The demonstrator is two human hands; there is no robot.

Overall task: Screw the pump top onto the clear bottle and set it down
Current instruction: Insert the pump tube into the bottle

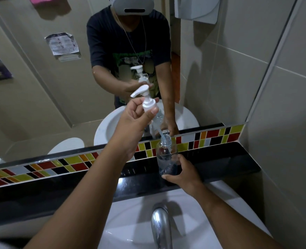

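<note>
- The left grip, raised in front of the mirror, pinches the collar of the white pump top between thumb and fingertips.
- The pump's nozzle points up and to the left; its clear dip tube slants down to the right, and its lower end sits in the open mouth of the bottle.
- The right grip is wrapped around the lower part of the clear bottle, thumb in front, fingers behind.
- The bottle stands tilted slightly left, its base at or just above the black bench; whether it touches cannot be told.
- The pump collar is well above the bottle neck, not yet threaded on.
- Behind the bench runs a band of red, yellow, black and white tiles, with the mirror above it showing the person, the pump and the bottle.
- Below the forearms lie a white sink and a chrome tap.
</note>
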